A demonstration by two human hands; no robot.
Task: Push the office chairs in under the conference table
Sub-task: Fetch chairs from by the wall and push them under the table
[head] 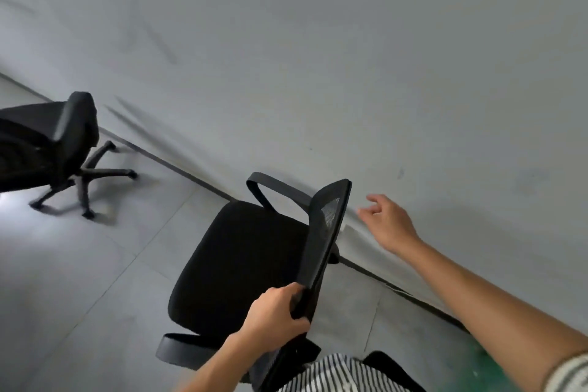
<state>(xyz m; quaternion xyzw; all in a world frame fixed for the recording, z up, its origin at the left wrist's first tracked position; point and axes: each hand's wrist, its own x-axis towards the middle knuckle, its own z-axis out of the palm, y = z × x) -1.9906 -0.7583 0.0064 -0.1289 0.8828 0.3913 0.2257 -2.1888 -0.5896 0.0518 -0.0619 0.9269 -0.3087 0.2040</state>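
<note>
Grip status: our left hand is clamped on the near edge of the mesh backrest of the chair directly in front of us, thumb on the seat side, fingers wrapped behind. Our right hand hangs spread and empty, just beyond the backrest's far edge, touching nothing.

Position: chair sits between the hands and the grey wall, seat pointing away to the left of the left hand. A 2nd chair stands well off to the left, near the wall. Counter is not in view, so we cannot tell its direction from here.

Procedure, our judgement:
1. Bring the right hand onto the backrest's far edge; 2-hand grip gives steering, 1-hand grip lets the casters swivel the seat off line.
2. Turn the chair w/ seat front toward the counter before rolling.
3. Push low and steady; watch armrests for clearance under the counter edge.
4. Repeat for the 2nd chair.
</note>
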